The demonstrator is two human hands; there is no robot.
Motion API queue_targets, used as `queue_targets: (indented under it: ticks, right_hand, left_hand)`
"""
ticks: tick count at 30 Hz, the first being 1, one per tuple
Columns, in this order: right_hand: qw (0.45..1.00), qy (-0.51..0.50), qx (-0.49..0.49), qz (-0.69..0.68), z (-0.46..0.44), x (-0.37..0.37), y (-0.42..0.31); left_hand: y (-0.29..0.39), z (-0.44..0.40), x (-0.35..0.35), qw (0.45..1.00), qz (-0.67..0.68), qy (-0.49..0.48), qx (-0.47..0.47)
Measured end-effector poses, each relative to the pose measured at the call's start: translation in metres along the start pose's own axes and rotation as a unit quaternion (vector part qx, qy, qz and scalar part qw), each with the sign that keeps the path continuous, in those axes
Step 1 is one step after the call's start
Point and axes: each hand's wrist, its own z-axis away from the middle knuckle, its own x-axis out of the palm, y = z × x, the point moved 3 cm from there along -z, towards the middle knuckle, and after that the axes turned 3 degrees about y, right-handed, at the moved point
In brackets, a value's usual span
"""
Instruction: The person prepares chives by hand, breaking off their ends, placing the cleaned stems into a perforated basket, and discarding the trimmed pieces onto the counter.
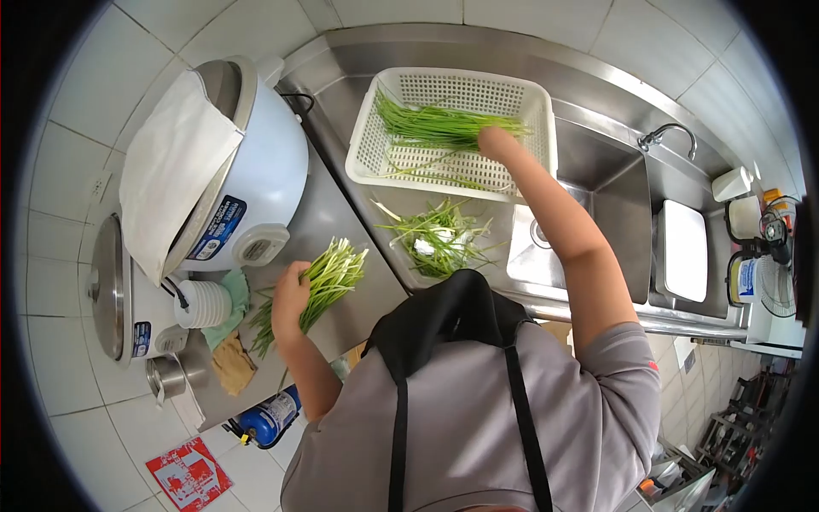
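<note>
My left hand (291, 299) is wrapped round a bunch of green stalks with pale ends (334, 275) over the steel counter. Inside the white perforated basket (365, 145), my right hand (493, 142) rests at the right end of a pile of long green stalks (435, 124); its fingers are hidden, so its grip cannot be made out. A few loose stalks lie lower in the basket. Just below the basket, a heap of tangled green scraps (444, 247) with something white among it lies on the steel surface.
Two large cookers stand left, one topped by a white cloth (171, 171). Stacked white bowls (205, 305), a green cloth (236, 294) and a brown cloth (232, 364) are beside them. Right are the sink (610, 183), a faucet (670, 136) and a white tray (684, 252).
</note>
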Motion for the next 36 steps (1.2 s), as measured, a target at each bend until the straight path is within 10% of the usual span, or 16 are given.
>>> queue_targets:
  ticks: [17,22,31,36]
  right_hand:
    - [0.994,0.078,-0.023,-0.075,-0.005,-0.015,0.024]
    - [0.883,0.172,-0.017,-0.437,0.049,-0.100,0.002]
    - [0.804,0.242,-0.117,-0.531,0.121,-0.169,-0.042]
    - [0.745,0.217,-0.117,-0.620,0.142,-0.161,-0.058]
  left_hand:
    - [0.006,-0.019,-0.002,0.998,0.041,0.031,-0.022]
    - [0.092,-0.028,0.001,0.971,0.156,0.057,0.171]
    - [0.263,-0.037,-0.003,0.858,0.213,0.200,0.423]
    - [0.299,-0.056,0.018,0.846,0.465,-0.010,0.262]
